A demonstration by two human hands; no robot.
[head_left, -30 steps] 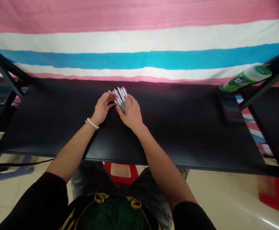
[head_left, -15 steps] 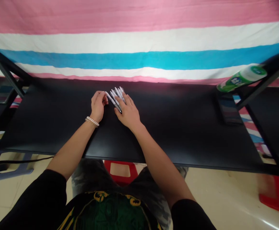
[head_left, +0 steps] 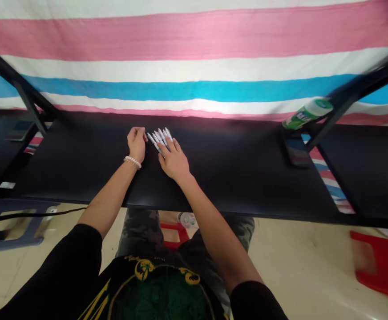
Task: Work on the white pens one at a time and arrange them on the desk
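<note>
Several white pens point(head_left: 159, 136) lie side by side in a slanting row on the black table point(head_left: 80, 164), their click ends pointing away from me. My right hand point(head_left: 174, 160) rests over their lower ends, palm down with fingers spread, hiding part of them. Just left of the row is my left hand point(head_left: 136, 143), its fingers curled in and its side on the tabletop. Whether anything sits inside those curled fingers is hidden. A pale beaded bracelet point(head_left: 132, 161) circles the left wrist.
A green and white canister point(head_left: 307, 114) stands at the right beside a dark phone-like slab point(head_left: 297, 150). Black metal bars point(head_left: 30, 106) rise at both ends of the table. Striped cloth point(head_left: 194, 71) hangs behind. Red stools point(head_left: 377, 262) and a grey-blue stool point(head_left: 30, 240) are below.
My view has shifted slightly. The left hand's fingertips have come a little away from the leftmost pen. My right hand stays spread over the pens, which now sit more evenly fanned.
</note>
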